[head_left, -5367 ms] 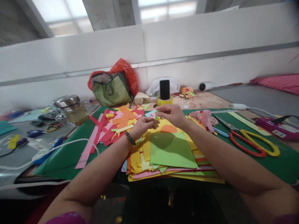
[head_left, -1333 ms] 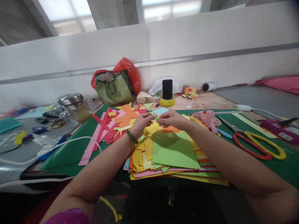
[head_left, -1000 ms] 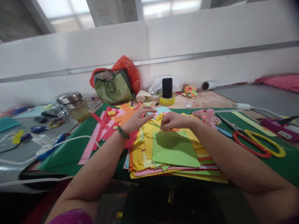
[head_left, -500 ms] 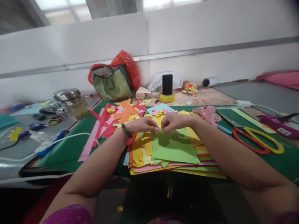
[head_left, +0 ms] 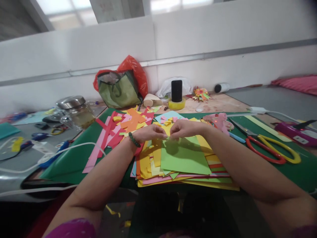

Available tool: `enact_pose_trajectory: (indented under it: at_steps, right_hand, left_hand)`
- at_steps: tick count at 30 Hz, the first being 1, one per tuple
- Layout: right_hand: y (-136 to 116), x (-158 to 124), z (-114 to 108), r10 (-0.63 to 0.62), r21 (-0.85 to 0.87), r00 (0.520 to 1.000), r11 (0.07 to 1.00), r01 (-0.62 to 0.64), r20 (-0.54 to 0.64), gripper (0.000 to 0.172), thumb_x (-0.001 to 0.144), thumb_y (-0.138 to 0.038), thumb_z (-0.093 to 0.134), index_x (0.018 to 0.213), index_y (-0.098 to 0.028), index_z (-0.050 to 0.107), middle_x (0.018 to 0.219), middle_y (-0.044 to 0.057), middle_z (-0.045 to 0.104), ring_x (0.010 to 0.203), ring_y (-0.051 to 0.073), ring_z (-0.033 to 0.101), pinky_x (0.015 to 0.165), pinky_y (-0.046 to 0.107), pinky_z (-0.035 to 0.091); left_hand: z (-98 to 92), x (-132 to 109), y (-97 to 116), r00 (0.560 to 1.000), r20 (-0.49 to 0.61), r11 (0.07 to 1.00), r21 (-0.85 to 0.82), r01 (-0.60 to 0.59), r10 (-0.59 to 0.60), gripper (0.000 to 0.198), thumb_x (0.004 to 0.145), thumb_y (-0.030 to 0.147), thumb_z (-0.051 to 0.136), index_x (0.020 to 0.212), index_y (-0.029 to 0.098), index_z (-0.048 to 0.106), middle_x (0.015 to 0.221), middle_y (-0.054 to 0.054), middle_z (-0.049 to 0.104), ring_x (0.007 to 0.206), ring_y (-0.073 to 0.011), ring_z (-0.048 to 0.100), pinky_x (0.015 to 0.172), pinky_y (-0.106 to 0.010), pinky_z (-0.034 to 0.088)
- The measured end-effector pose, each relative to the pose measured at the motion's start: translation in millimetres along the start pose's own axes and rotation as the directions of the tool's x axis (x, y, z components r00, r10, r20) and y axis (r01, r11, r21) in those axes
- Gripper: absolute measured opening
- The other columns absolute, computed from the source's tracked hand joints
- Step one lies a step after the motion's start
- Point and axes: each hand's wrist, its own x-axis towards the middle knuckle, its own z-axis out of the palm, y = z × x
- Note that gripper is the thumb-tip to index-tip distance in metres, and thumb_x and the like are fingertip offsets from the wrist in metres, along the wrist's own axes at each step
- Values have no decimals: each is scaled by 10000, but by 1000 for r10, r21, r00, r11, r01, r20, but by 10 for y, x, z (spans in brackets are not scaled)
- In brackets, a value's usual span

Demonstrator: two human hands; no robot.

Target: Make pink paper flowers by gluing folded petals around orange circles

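Note:
Above a stack of coloured paper, my left hand [head_left: 152,133] and my right hand [head_left: 182,128] meet with their fingertips close together. Both are closed in a pinch. A tiny light green scrap of paper [head_left: 168,138] shows between the fingertips, partly hidden by them. Under the hands lies a light green sheet [head_left: 185,158], on top of yellow, pink and orange sheets. Small pink and yellow paper pieces [head_left: 168,121] lie just beyond my fingers. A green beaded bracelet [head_left: 134,139] circles my left wrist.
Red-and-yellow-handled scissors [head_left: 266,148] and a pink glue gun [head_left: 220,121] lie right. Cut strips and orange scraps [head_left: 133,117] lie left, near a lidded glass jar [head_left: 76,112]. A phone [head_left: 176,91] stands on yellow tape [head_left: 176,104]. A white cable [head_left: 74,144] crosses the left side.
My fingertips have shifted very slightly, and the green scrap between them shows a little more. A yellow strip is now visible below the table edge, beside my left forearm.

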Motion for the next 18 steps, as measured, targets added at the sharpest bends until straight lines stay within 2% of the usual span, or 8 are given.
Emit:
enact_pose_trajectory:
  at_steps: [4, 7, 10, 12, 15, 18]
  right_hand:
    - [30, 10, -1, 14, 78, 998, 997, -10, -53, 339, 730, -469, 616, 589, -160, 620, 579, 8, 597, 520, 94, 472, 491, 231, 361]
    - [47, 34, -3, 43, 136, 985, 990, -21, -167, 428, 748, -561, 592, 613, -157, 625, 609, 26, 617, 528, 95, 489, 505, 235, 382]
    - [2, 1, -59, 47, 150, 936, 989, 5, -348, 467, 745, -610, 579, 688, -152, 649, 642, 30, 623, 557, 101, 516, 529, 238, 406]
    - [-69, -66, -123, 45, 108, 905, 994, 1, -423, 467, 735, -617, 591, 693, -154, 643, 642, 29, 619, 566, 107, 528, 534, 241, 411]
    - [-176, -178, -192, 55, -11, 911, 998, -65, -408, 475, 738, -631, 605, 649, -163, 610, 629, 26, 613, 557, 113, 532, 509, 244, 380]
    - [-191, -218, -158, 93, -29, 930, 993, -111, -354, 504, 749, -666, 582, 655, -171, 584, 650, 30, 610, 588, 134, 558, 510, 251, 373]
  left_hand:
    - [5, -9, 7, 999, -52, 998, -68, 12, -16, 318, 584, 478, 757, 655, 176, 689, 636, 10, 622, 638, -124, 506, 657, -247, 378]
    - [7, -32, 33, 997, -75, 995, -100, -3, -4, 309, 591, 480, 742, 661, 188, 670, 670, 7, 627, 682, -140, 532, 712, -261, 395]
    - [5, -56, 63, 994, -113, 994, -106, -21, 9, 325, 582, 495, 745, 639, 194, 638, 679, 5, 619, 701, -148, 534, 731, -267, 404]
    - [4, -64, 72, 992, -128, 993, -111, -27, 13, 338, 586, 510, 741, 629, 195, 625, 681, 2, 615, 713, -154, 537, 740, -272, 412]
    - [7, -61, 74, 991, -132, 993, -110, -48, 33, 349, 605, 528, 724, 627, 199, 610, 691, -1, 606, 733, -163, 539, 756, -279, 419]
    - [17, -57, 86, 990, -121, 994, -66, -87, 78, 353, 638, 538, 694, 621, 200, 596, 696, 1, 583, 734, -161, 519, 762, -277, 414]
